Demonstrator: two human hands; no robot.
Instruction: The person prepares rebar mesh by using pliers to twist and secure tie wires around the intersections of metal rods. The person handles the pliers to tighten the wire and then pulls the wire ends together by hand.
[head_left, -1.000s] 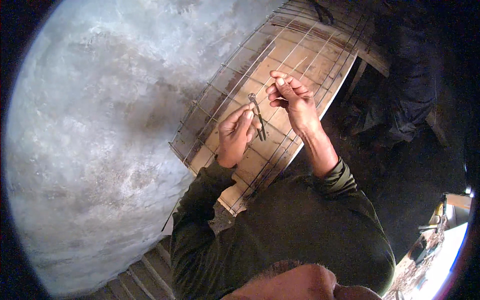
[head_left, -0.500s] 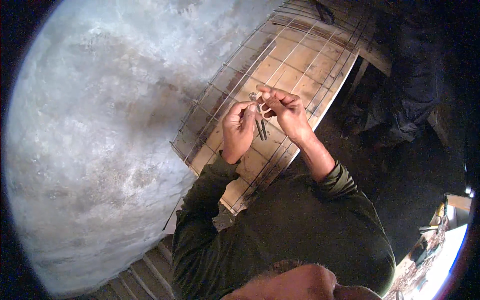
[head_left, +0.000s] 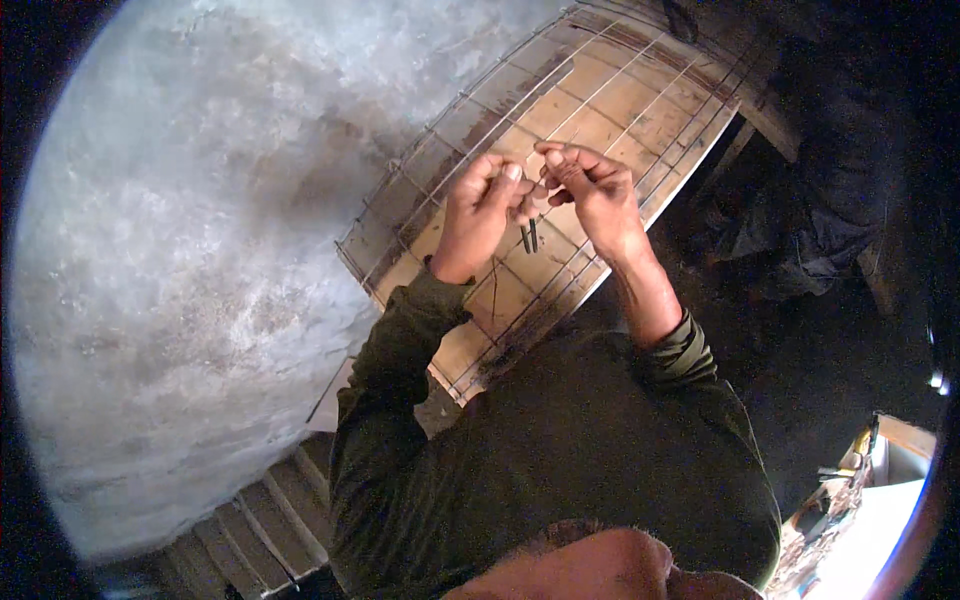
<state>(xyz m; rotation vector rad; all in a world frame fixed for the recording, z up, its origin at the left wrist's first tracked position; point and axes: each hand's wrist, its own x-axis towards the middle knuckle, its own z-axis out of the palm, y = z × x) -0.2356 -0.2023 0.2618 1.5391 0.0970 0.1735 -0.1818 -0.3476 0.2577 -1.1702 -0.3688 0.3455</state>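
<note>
My left hand [head_left: 472,218] is closed, its thumb and fingers bent round a small metal tool that looks like pincers. Two dark handles [head_left: 529,238] stick out below the fingers; the head of the tool is hidden by the hand. Close beside it, my right hand [head_left: 607,208] is pinched, thumb against forefinger. Whatever lies between those fingertips is too small to make out. Both hands are over a wire mesh [head_left: 600,90] of thin crossed rods, which rests on a pale wooden board [head_left: 462,352].
A rough grey-white wall [head_left: 200,250] rises along the left of the board. Brown slats [head_left: 250,540] show at the lower left. Dark cloth [head_left: 800,240] hangs over something at the right. A cluttered, brightly lit surface [head_left: 825,525] stands at the lower right.
Both hands have moved slightly up and away from me over the mesh. The head of the pincers, visible before between the hands, is now covered. The whole view has shifted a little.
</note>
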